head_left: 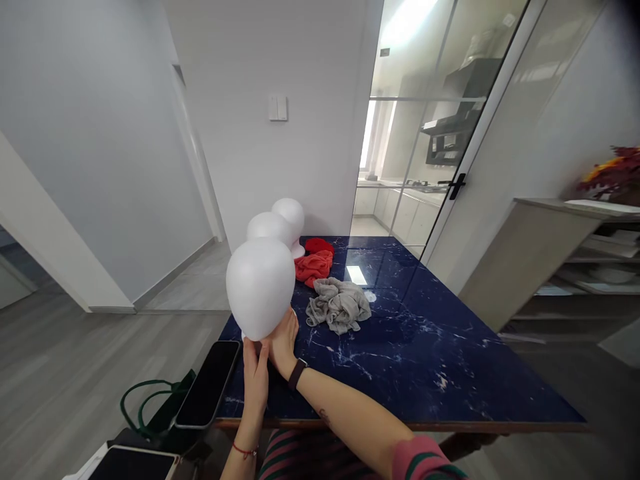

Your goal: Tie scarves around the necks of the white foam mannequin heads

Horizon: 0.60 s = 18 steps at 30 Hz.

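One table (pixel 410 373): dark blue with white veining, its near edge running across the bottom of my remote feed.
Front white form (pixel 260 287): egg-shaped, broad end up, by the table's left edge; I have the left hand (pixel 256 371) and right hand (pixel 284 341) on its lower end. They cover its base, so I cannot tell whether it touches the tabletop.
Middle white form (pixel 269 225): just behind, partly hidden.
Far white form (pixel 290 212): nearest the far-left corner.
Grey cloth (pixel 340 307): crumpled, right of the front form, nearer the left edge than the right.
Red cloth (pixel 315 267): bunched beyond the grey one, toward the far edge.
Left fingers: thumb and forefinger parted, pressed to the form's narrow bottom.
Right fingers: close together, curved along its right side; I cannot make out the tips.
Black phone (pixel 209 383): by the near-left corner, face up.
Wristband (pixel 297 374): dark, on the right wrist.
Bracelet (pixel 246 453): thin, red, on the left wrist.
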### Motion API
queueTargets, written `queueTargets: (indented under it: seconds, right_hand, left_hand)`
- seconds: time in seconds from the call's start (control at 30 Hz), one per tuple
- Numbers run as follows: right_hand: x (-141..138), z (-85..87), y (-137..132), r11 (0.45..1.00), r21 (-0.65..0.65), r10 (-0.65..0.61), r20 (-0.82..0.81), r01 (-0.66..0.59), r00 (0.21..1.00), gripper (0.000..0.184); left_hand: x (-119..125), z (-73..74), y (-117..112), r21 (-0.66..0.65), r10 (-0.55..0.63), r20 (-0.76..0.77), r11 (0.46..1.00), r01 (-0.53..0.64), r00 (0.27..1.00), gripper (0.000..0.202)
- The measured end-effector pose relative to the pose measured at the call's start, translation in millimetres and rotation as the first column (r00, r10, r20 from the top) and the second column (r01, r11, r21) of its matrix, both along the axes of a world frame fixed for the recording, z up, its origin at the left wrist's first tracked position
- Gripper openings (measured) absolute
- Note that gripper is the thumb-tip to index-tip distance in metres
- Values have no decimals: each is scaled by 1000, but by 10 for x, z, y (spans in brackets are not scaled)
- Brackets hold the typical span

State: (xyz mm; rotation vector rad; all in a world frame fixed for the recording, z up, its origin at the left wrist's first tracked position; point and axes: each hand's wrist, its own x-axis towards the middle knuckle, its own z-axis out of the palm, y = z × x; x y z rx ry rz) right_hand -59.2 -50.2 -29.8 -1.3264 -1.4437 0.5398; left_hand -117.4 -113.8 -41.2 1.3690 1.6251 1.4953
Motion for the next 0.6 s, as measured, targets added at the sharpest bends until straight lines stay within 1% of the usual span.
queueTargets:
  seconds: [0.1,0.17,0.2,0.27,0.3,0.33,0.4,0.43,0.47,0.5,0.53,0.57,0.6]
  right_hand:
    - [44,6,-11,998,13,59,33,-59,998,88]
    - [170,12,-57,993,13,113,56,-114,992,94]
    - [277,19,-84,990,13,141,80,-142,987,97]
    - [589,49,-117,982,35,178,156,-186,972,96]
    - [788,73,-111,979,63,176,204,-192,963,93]
    - [1008,99,-84,978,103,151,253,-182,956,88]
    - [1468,146,41,979,176,40,342,-106,939,79]
    - [1686,157,133,982,182,-20,386,-55,922,79]
    - [1882,156,238,987,163,-62,430,-10,900,82]
    - [2049,140,345,992,125,-73,475,15,877,85]
    - [2181,110,447,997,76,-58,516,22,855,87]
    - [2279,70,534,1000,24,-25,550,15,835,85]
    - [2346,25,603,1000,-18,12,577,-2,817,78]
  left_hand:
    - [14,20,24,-23,30,53,999,-29,998,63]
    - [12,32,21,-37,38,64,999,-36,997,62]
    - [7,37,4,-38,47,62,998,-45,997,61]
    - [1,53,-70,-2,90,35,996,-90,995,56]
    - [7,66,-125,38,140,9,989,-140,990,53]
    - [26,86,-188,87,204,-26,976,-201,979,48]
    - [126,157,-304,212,330,-104,929,-303,938,35]
    - [216,212,-338,268,342,-154,917,-294,927,27]
    - [334,281,-343,311,299,-215,923,-225,930,21]
    - [477,360,-311,334,178,-293,940,-74,939,17]
    - [641,443,-239,298,-18,-392,943,146,920,18]
    - [815,522,-127,238,-192,-486,910,340,853,21]
    - [989,588,20,194,-292,-548,867,459,784,27]
